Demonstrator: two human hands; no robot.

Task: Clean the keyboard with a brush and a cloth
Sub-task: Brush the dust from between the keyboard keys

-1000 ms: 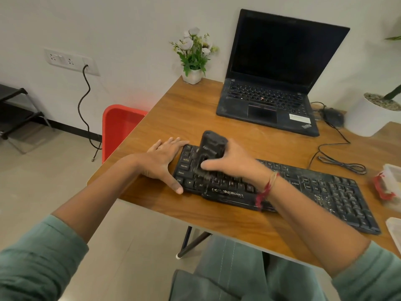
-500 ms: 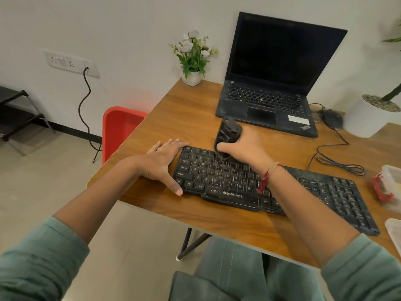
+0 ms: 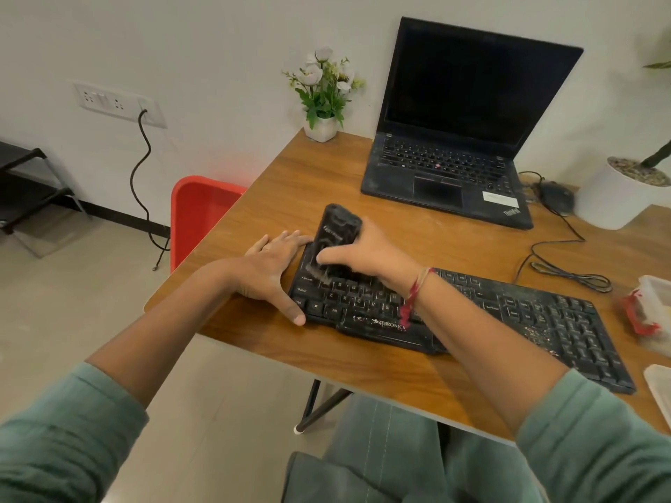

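A long black keyboard (image 3: 508, 314) lies across the near part of the wooden desk (image 3: 308, 183), with dust and crumbs on its right keys. My right hand (image 3: 370, 254) grips a black brush (image 3: 336, 234), whose bristles meet the keys at the keyboard's upper left. My left hand (image 3: 270, 268) lies flat on the desk against the keyboard's left end, fingers straight, thumb along the front corner. No cloth is in view.
An open black laptop (image 3: 457, 139) stands behind the keyboard. A small flower pot (image 3: 323, 99) sits at the back left corner, a mouse (image 3: 555, 196) and coiled cable (image 3: 570, 275) at right, a white planter (image 3: 617, 194) beyond. Plastic containers (image 3: 653, 314) sit at the right edge. A red chair (image 3: 198, 216) stands left of the desk.
My right hand has swept the brush from the keyboard's top edge near its middle back down and left onto the left keys. My left hand has stayed in place.
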